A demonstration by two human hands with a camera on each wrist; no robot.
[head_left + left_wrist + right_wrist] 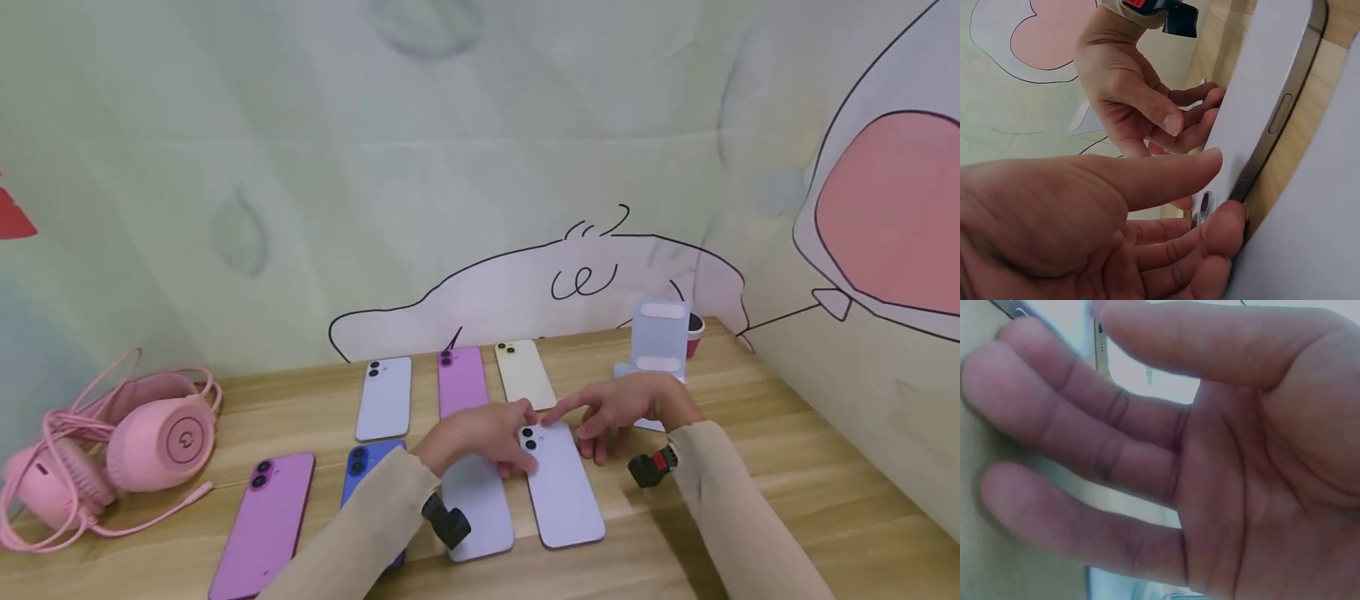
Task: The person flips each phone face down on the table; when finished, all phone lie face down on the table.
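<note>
A white phone [566,492] lies back-up on the table, its two-lens camera at the upper left. My left hand [480,433] is at its upper left corner, thumb over the camera side and fingertips against the edge in the left wrist view. From the other side, my right hand [618,408] reaches its extended index finger to the phone's top edge; the other fingers bend loosely beside it. In the right wrist view the right palm [1229,481] holds nothing. Under my left wrist lies another pale phone [483,525], partly hidden.
Behind lie a white phone [384,398], a pink phone [462,383] and a cream phone [527,375]. Left are a blue phone [367,458], a larger pink phone [266,521] and pink headphones [161,442]. A light-blue stand [660,337] and a red cup [694,337] stand back right.
</note>
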